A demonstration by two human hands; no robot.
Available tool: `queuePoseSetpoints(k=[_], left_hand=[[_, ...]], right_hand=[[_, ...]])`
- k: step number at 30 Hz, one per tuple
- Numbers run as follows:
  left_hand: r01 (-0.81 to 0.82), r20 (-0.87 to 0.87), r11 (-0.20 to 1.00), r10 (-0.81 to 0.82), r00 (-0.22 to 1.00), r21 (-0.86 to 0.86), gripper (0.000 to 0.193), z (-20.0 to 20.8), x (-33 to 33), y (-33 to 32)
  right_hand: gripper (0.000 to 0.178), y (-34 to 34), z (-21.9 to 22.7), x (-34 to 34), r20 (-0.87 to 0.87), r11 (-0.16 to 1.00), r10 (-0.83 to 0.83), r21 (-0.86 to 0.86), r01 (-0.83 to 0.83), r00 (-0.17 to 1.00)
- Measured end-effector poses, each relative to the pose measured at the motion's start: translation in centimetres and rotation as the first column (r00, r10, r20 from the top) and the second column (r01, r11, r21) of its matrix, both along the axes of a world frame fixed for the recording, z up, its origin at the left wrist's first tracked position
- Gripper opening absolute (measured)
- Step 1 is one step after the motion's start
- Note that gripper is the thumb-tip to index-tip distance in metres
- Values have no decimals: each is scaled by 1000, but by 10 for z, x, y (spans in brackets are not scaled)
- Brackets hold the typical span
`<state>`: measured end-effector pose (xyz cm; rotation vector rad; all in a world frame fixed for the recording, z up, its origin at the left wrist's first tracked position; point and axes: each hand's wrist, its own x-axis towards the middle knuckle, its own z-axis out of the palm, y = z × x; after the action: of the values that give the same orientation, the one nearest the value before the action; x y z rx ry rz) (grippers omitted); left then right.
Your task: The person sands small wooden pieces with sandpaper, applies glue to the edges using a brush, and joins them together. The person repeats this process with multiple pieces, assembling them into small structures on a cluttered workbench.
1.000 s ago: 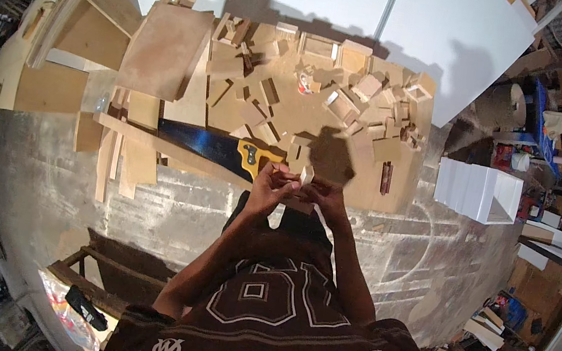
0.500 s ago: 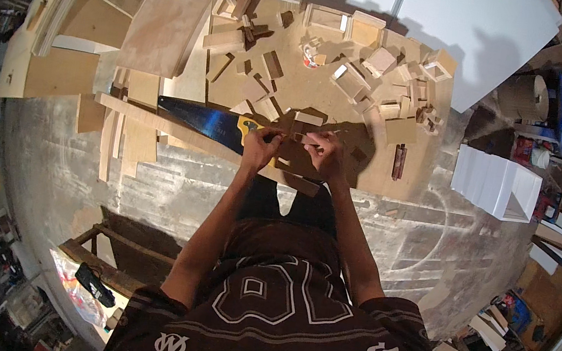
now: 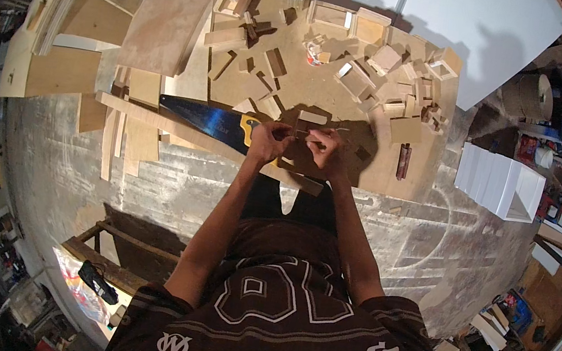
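Close together over the near edge of the wooden work board, both my hands are at work. My left hand (image 3: 269, 142) is closed in a pinch beside the yellow handle of a hand saw (image 3: 206, 123); what its fingertips hold is too small and dark to name. My right hand (image 3: 325, 151) also pinches, its fingertips facing the left ones, and its content cannot be made out either. Just beyond the fingers lies a small pale wood block (image 3: 313, 118). A darker wood strip (image 3: 300, 181) sits at the board's near edge, below the hands.
Several small wooden box frames (image 3: 357, 82) and offcuts cover the far part of the board (image 3: 300, 86). A plywood panel (image 3: 165, 29) and long strips (image 3: 167, 121) lie at the left. Two dark reddish sticks (image 3: 404, 162) lie right. A white box (image 3: 498, 183) stands beyond.
My fingertips have drawn slightly apart, and a small brown piece seen between them before no longer shows clearly. The whole view has shifted a little; the saw and wood pieces stay in place.
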<state>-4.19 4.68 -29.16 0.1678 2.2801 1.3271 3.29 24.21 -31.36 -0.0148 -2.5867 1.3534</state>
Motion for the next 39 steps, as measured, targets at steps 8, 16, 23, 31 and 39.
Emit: queuePoseSetpoints(k=[8,16,23,31,39], left_hand=[[45,300,826,-254,919,562,41,72,9,-10],[-205,501,648,-311,807,733,42,123,10,-41],[-355,508,632,-72,858,689,38,146,11,-75],[-293,473,706,-68,878,644,34,162,16,-98],[-314,476,663,-72,876,679,25,188,11,-109]], right_hand=[[42,-10,73,29,395,300,387,-908,291,833],[30,-47,134,7,412,305,451,-905,298,791],[30,18,121,-80,223,888,-385,-174,425,895],[51,23,90,-174,75,853,-398,397,339,914],[28,22,81,-199,44,826,-389,459,327,920]])
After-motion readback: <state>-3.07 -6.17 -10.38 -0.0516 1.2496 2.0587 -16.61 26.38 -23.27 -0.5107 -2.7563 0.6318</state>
